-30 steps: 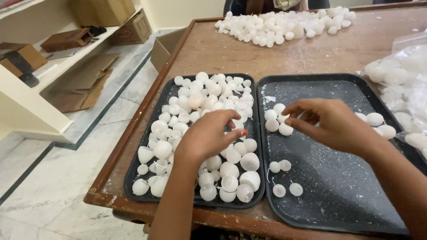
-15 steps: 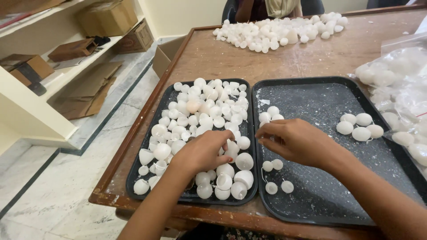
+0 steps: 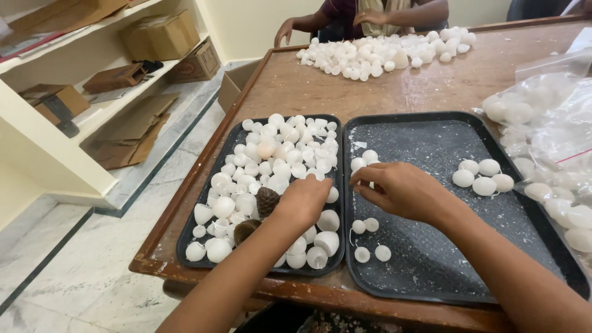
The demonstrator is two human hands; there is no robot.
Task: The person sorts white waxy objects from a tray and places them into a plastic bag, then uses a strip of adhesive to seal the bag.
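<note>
Head view shows both hands down at the seam where 2 black trays meet on a worn wooden table (image 3: 296, 86). Compared with half a second ago, the left hand (image 3: 305, 200) has slid right and a little up across the left tray (image 3: 198, 209), so its curled fingers now rest on the white shells (image 3: 277, 157) at that tray's right edge; whether it actually pinches one is impossible to tell, since the knuckles cover the fingertips. The right hand (image 3: 404, 191) has barely moved and stays over the left part of the right tray (image 3: 444, 271), fingers bunched in a pinch, and what it grips, if anything, is hidden under them. The 2 hands now sit just beside each other, which suggests a piece is passing from the full tray toward the sparse one. A few small white rounds (image 3: 370, 237) lie loose below the right hand, and 4 larger ones (image 3: 484, 176) sit well apart toward the far right. 2 brownish pieces (image 3: 266, 200) lie among the white shells near the left wrist, their kind unclear. A clear plastic bag (image 3: 549, 129) of white pieces is cut off at the right edge, and another person's arms (image 3: 370, 15) show beyond a far heap (image 3: 382, 52).
</note>
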